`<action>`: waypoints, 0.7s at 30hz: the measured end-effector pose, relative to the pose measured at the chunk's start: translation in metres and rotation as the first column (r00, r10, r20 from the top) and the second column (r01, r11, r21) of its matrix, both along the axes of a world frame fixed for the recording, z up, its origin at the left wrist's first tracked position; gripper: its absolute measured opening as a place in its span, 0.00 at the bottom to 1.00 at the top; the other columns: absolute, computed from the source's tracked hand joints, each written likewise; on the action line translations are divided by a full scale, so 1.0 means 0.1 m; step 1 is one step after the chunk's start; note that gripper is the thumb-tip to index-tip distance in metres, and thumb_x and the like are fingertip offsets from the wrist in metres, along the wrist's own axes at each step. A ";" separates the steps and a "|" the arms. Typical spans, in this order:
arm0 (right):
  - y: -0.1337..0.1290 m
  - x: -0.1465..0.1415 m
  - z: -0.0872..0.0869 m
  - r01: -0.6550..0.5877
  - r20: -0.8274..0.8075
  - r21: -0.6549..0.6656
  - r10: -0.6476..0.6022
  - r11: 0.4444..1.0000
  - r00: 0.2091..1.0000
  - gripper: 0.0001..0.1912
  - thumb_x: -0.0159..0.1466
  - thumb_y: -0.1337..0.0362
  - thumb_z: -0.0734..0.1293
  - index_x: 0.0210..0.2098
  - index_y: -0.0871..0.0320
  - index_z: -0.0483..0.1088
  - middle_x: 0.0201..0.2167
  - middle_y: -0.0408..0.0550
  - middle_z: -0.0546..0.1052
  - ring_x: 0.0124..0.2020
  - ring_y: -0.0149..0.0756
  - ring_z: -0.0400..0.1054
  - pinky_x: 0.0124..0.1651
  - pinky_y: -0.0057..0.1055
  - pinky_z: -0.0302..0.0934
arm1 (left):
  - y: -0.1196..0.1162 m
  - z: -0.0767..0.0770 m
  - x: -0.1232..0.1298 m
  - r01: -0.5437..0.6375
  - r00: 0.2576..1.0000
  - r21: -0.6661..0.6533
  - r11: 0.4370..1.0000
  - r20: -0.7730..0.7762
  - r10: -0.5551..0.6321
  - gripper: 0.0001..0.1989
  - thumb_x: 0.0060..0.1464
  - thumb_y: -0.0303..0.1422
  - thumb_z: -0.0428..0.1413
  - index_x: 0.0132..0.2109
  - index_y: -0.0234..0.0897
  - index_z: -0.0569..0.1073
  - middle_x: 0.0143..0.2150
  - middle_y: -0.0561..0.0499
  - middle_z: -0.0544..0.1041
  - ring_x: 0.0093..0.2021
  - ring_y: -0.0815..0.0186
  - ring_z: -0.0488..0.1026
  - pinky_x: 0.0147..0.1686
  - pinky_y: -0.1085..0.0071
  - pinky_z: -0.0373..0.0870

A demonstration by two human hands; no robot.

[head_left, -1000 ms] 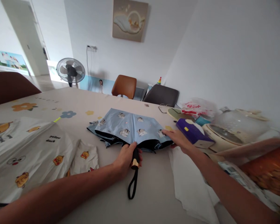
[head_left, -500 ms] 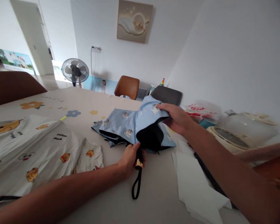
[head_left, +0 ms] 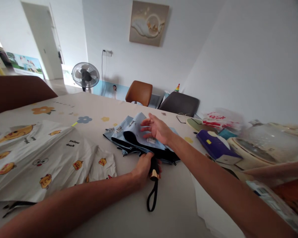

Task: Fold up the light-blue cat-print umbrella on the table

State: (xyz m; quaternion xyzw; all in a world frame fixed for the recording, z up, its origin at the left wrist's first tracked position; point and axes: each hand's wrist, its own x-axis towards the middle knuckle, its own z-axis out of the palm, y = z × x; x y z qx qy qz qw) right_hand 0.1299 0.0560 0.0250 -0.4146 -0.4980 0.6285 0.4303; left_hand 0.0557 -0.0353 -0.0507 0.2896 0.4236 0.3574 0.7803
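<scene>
A light blue folding umbrella [head_left: 121, 132] with printed cartoon animals and a black lining lies partly folded over the white table [head_left: 173, 201]. My left hand [head_left: 144, 168] is wrapped round its black handle, which has a gold band and a black wrist loop [head_left: 152, 198]. Over the folded fabric is my right hand [head_left: 156, 129], its fingers spread apart; whether they touch the cloth is hard to tell. To the left lies a white cloth [head_left: 62, 155] printed with yellow ducks.
On the right are a purple box [head_left: 216, 145], glasses [head_left: 188, 118], white paper [head_left: 211, 208], a plastic bag [head_left: 222, 119] and a large clear-lidded appliance [head_left: 270, 142]. Chairs [head_left: 139, 92] and a fan [head_left: 85, 76] stand beyond the table.
My right hand has let go of the raised fabric edge and moved left. That fabric is now folded over to the left. The view has shifted, uncovering the purple box and glasses.
</scene>
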 end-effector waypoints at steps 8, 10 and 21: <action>0.08 0.43 -0.23 0.531 0.021 0.603 -0.678 0.595 0.735 0.15 0.62 0.59 0.49 0.37 0.56 0.63 0.38 0.46 0.71 0.41 0.30 0.67 0.42 0.32 0.64 | -0.03 0.03 0.00 -0.039 0.999 0.032 0.999 -0.005 0.039 0.15 0.53 0.34 0.39 0.28 0.31 0.65 0.15 0.50 0.67 0.13 0.69 0.63 0.14 0.74 0.56; 0.07 0.54 -0.36 0.421 0.164 0.604 -0.622 0.677 0.765 0.13 0.60 0.60 0.54 0.36 0.57 0.66 0.40 0.48 0.73 0.44 0.34 0.67 0.48 0.35 0.60 | -0.02 0.02 0.00 -0.043 0.999 0.035 0.998 0.010 0.043 0.14 0.53 0.34 0.39 0.28 0.32 0.65 0.15 0.50 0.67 0.13 0.69 0.63 0.15 0.73 0.57; -0.05 0.16 -0.70 0.095 0.539 0.591 -0.479 0.801 0.693 0.21 0.61 0.61 0.53 0.52 0.58 0.61 0.53 0.52 0.67 0.55 0.38 0.59 0.58 0.38 0.47 | -0.01 0.00 -0.01 -0.039 0.999 0.015 0.999 0.027 0.039 0.15 0.52 0.34 0.41 0.28 0.31 0.67 0.16 0.49 0.68 0.14 0.68 0.65 0.17 0.73 0.59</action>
